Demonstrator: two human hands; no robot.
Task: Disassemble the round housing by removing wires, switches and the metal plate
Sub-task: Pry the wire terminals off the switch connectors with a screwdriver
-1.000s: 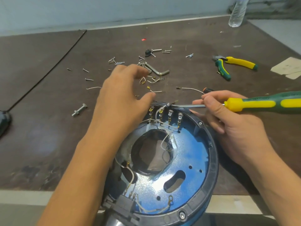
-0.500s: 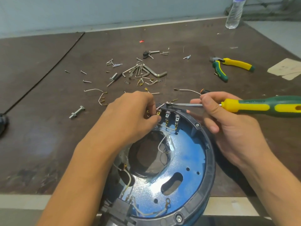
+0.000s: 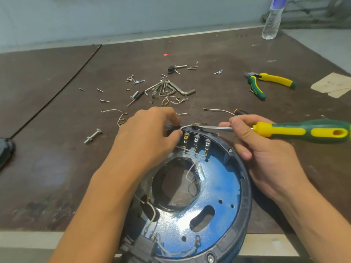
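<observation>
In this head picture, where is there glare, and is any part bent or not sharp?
Head view: glare whitens the blue metal plate beside its oval slot. Head view: wide-angle bending leans the water bottle and curves the seam in the table at far left. Head view: the loose screws look slightly soft; shadows are weak.

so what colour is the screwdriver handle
Green with yellow sections; the head view shows the screwdriver handle beside the right hand.

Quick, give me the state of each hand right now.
Left hand: pinching a thin white wire.
Right hand: gripping the green-and-yellow screwdriver.
</observation>
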